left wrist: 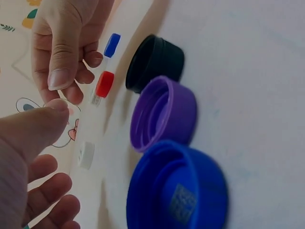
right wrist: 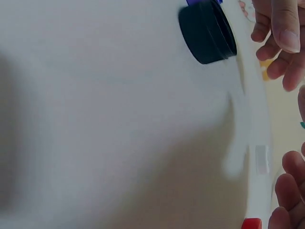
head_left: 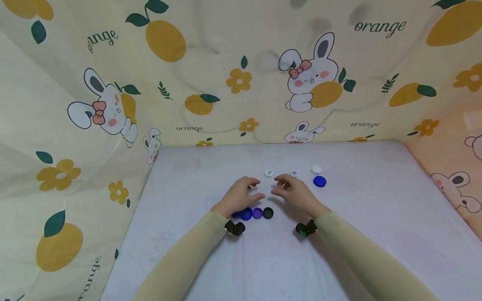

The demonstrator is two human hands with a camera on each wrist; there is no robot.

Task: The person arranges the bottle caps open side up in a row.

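My left hand (head_left: 239,195) hovers above the table, behind a row of bottle caps, its fingers loosely bent around nothing. Facing it across a small gap is my right hand (head_left: 297,194), also holding nothing. The row has a blue cap (head_left: 246,214), a purple cap (head_left: 257,213) and a black cap (head_left: 268,213), hollow sides up. Another blue cap (head_left: 235,215) at its left end is partly covered by the left wrist. A red cap (left wrist: 105,84) shows beyond the row in the left wrist view; the right hand hides it in the head view.
Farther back lie a white cap (head_left: 269,173) with dark markings, a second marked white cap (head_left: 294,173), a plain white cap (head_left: 316,170) and a flat blue cap (head_left: 319,181). A patterned cloth (head_left: 226,42) hangs behind the white-covered table (head_left: 376,200) and along its sides.
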